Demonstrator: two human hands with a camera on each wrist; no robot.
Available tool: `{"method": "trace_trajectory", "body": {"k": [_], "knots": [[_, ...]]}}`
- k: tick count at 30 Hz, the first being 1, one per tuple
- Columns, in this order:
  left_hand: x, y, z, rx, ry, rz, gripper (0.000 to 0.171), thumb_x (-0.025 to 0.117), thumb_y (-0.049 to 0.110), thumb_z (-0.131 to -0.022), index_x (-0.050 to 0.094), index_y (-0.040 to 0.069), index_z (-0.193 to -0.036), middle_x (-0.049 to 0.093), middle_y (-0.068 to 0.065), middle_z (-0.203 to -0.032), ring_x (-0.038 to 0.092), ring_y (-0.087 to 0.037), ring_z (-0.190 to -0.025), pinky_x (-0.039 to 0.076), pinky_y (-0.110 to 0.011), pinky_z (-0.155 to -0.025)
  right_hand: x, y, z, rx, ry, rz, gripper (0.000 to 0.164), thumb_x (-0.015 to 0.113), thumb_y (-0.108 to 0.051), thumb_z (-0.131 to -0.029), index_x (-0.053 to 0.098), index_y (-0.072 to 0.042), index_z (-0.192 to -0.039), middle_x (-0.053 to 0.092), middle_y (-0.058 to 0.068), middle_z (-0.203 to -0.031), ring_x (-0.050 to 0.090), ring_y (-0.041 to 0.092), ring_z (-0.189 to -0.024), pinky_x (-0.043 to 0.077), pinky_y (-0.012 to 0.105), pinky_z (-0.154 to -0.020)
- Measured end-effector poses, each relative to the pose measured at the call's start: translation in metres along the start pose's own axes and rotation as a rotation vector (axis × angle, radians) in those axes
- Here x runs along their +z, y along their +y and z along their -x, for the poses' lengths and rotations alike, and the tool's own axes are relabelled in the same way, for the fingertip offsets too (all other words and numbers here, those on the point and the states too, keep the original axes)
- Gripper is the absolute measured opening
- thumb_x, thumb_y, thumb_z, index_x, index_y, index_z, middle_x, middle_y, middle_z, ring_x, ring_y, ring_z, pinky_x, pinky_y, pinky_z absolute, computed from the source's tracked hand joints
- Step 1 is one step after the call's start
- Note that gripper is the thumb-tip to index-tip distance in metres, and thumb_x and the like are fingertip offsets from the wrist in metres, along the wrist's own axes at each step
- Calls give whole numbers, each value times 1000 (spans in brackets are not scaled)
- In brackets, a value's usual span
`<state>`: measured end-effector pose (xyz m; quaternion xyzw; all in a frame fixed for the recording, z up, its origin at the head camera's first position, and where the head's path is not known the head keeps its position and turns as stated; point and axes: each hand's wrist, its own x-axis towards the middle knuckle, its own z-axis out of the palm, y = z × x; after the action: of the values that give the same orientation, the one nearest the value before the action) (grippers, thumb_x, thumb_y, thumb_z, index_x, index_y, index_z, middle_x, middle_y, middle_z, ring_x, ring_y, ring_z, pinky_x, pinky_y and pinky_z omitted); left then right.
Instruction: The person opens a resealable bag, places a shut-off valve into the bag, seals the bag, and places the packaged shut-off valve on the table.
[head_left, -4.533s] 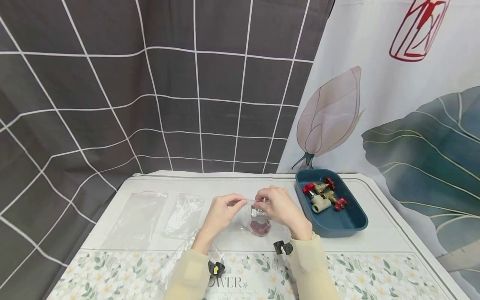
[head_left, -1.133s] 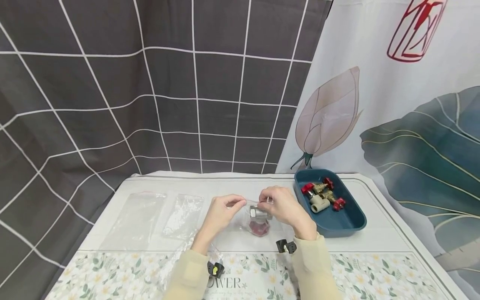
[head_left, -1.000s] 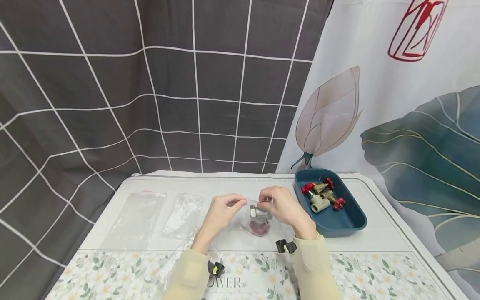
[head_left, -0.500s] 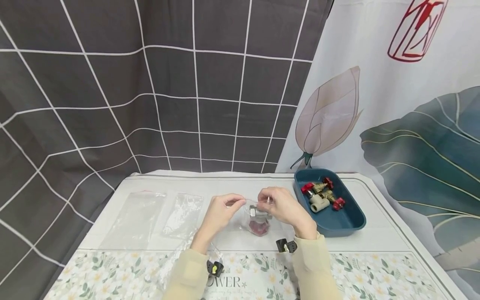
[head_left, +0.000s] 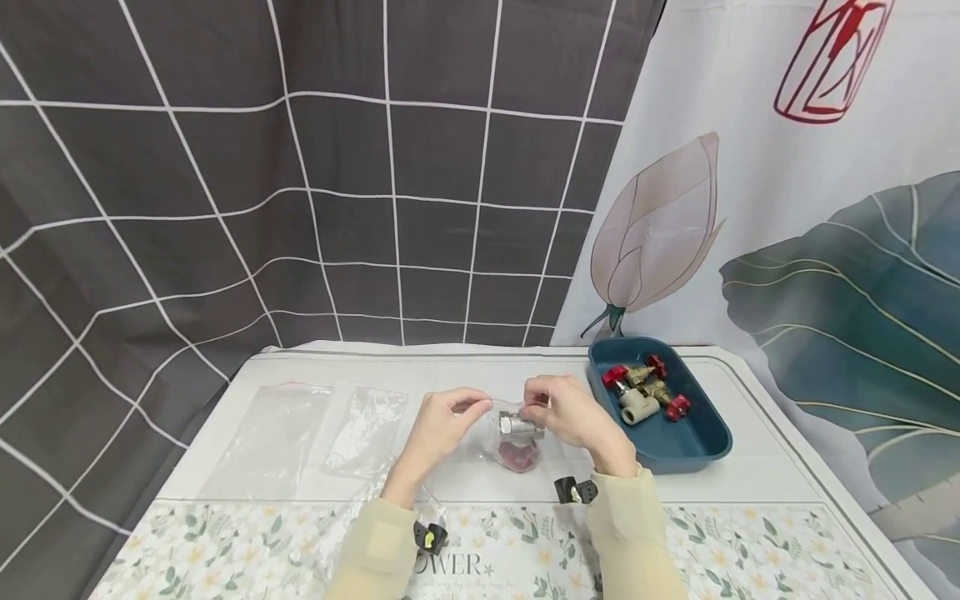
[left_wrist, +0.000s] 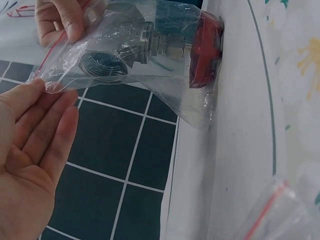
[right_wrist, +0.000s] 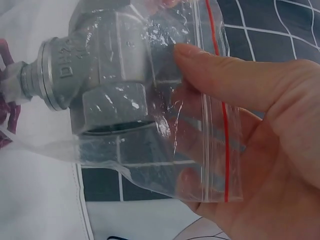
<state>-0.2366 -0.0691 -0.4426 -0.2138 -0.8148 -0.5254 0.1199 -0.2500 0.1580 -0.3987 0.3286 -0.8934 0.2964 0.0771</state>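
A clear zip bag (left_wrist: 170,92) with a red line along its mouth stands upright on the table, holding a metal valve (head_left: 517,426). The valve's red handwheel (left_wrist: 204,50) is at the bottom of the bag, its silvery body above. My left hand (head_left: 442,427) pinches the left corner of the bag's mouth between thumb and fingertips. At the right side, my right hand (head_left: 573,412) holds the bag just below the zip. Its thumb (right_wrist: 215,70) lies on the near face in the right wrist view, and the fingers show through the plastic behind.
A blue bin (head_left: 697,442) with several valves (head_left: 639,407) in it stands to the right. Two flat clear bags (head_left: 266,442) (head_left: 367,433) lie at the left, and more clear plastic (head_left: 345,521) lies by the left forearm. A dark checked curtain (head_left: 442,225) hangs behind the table.
My right hand has shifted slightly right along the bag's mouth, so more of the valve's metal body shows. My left hand stays at its corner of the bag.
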Motion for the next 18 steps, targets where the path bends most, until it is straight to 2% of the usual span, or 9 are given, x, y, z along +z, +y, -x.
{"method": "trace_trajectory", "body": {"k": [4, 8, 13, 18], "knots": [[1, -1, 0, 3, -1, 3, 17, 68, 27, -93, 75, 14, -101, 74, 4, -97, 69, -12, -88, 55, -33, -83, 2, 0, 0, -40, 9, -9, 33, 76, -4, -83, 51, -18, -66, 46, -11, -64, 44, 7, -59, 38, 24, -53], [1, -2, 0, -4, -3, 3, 18, 68, 28, -93, 75, 14, -101, 74, 4, -97, 69, -12, -88, 55, -33, -83, 1, -1, 0, -37, -7, -25, 34, 74, -4, -85, 49, -17, -66, 44, -11, -63, 43, 7, -58, 37, 24, -54], [1, -2, 0, -18, 5, -3, 18, 68, 28, -93, 75, 14, -101, 74, 3, -99, 69, -12, -89, 55, -32, -84, -4, -2, 2, 48, -51, -69, 25, 76, -13, -86, 55, -17, -73, 45, -10, -64, 41, 7, -56, 36, 24, -52], [1, -3, 1, -18, 6, -2, 18, 68, 27, -93, 75, 13, -101, 74, 2, -99, 69, -13, -89, 56, -32, -84, -7, 4, 6, 95, -51, -87, 27, 79, -18, -83, 54, -17, -72, 43, -9, -63, 39, 8, -56, 33, 24, -52]]}}
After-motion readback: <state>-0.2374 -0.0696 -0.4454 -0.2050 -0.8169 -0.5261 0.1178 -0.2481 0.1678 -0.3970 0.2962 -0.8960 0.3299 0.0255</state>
